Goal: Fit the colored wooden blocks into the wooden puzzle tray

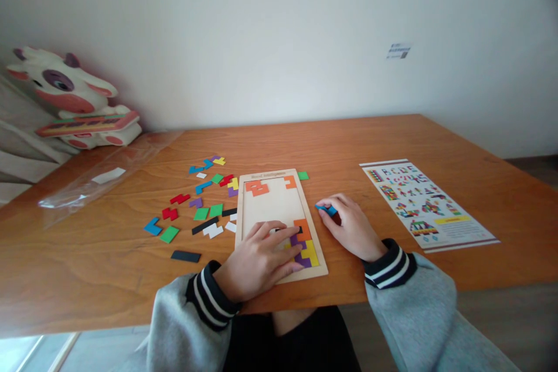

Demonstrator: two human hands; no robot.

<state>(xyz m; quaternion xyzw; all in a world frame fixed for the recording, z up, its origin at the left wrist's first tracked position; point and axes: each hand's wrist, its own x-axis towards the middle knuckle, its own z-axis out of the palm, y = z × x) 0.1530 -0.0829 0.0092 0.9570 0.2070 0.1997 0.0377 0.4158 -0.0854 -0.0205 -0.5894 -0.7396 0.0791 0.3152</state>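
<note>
Wooden and pale, the puzzle tray [279,200] lies flat on the orange-brown table [392,139], seen from the head camera. The left hand [261,258] rests palm down on the tray's near end, its fingers [285,235] spread loosely and pressing on the pieces set there; a small black piece [297,229] shows just at the fingertips, beside an orange piece [304,229], with purple [300,250] and yellow [311,251] pieces just under and beyond the fingers. Two more orange pieces [257,187] sit at the tray's far end, well away from that hand.

Just off the tray's edge, the right hand [351,226] lies on the table, its thumb and fingers pinching a blue piece [326,208] that rests against the tabletop. A printed pattern sheet [425,203] lies further out on that hand's outer side.

Out past the left hand's outer side, loose pieces [200,197] in red, green, blue, white, black and purple lie scattered on the table, a black bar [185,256] nearest the wrist. Beyond them lie a clear plastic bag [100,183] and a cow-shaped toy [70,93] against the wall.
</note>
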